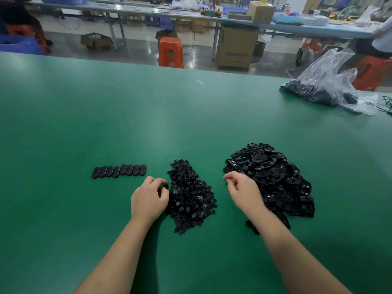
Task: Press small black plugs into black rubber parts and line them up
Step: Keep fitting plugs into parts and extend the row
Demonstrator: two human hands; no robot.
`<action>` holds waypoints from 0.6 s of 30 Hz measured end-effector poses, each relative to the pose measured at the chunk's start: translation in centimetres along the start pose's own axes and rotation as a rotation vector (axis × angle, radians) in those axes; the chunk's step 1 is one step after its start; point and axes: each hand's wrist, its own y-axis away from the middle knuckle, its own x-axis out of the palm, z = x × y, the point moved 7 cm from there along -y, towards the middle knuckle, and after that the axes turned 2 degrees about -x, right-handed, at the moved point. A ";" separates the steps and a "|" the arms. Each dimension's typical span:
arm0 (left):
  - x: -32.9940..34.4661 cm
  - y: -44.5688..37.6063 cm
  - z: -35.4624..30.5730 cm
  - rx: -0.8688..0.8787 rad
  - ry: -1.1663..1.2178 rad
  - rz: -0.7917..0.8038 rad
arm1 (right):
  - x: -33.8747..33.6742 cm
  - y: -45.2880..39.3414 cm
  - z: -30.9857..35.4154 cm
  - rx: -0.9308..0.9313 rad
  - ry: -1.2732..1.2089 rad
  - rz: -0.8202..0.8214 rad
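A row of several finished black oval rubber parts [119, 171] lies side by side on the green table [148, 115], left of centre. A pile of small black plugs [191, 194] sits in the middle, and a larger heap of black rubber parts [273, 177] lies to its right. My left hand [149, 198] is at the plug pile's left edge, fingers curled with the tips among the plugs; whether it pinches one is hidden. My right hand [241, 189] hovers at the left edge of the rubber parts heap, fingers loosely curled, with nothing visible in it.
A clear plastic bag of more black parts [322, 90] lies at the table's far right edge, with thin cables [385, 105] beside it. Beyond the table stand orange stools [170, 52], a cardboard box [235, 49] and other benches.
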 end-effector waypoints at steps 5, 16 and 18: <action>-0.1 -0.2 0.3 -0.013 0.040 -0.030 | -1.7 -1.9 -0.4 -0.057 0.546 0.124; 0.0 -0.4 0.7 -0.029 0.055 -0.011 | -2.1 -2.6 -0.7 -0.240 0.624 0.160; 0.0 -0.4 0.7 -0.020 0.059 -0.004 | -2.5 -2.5 -0.5 -0.229 0.538 0.107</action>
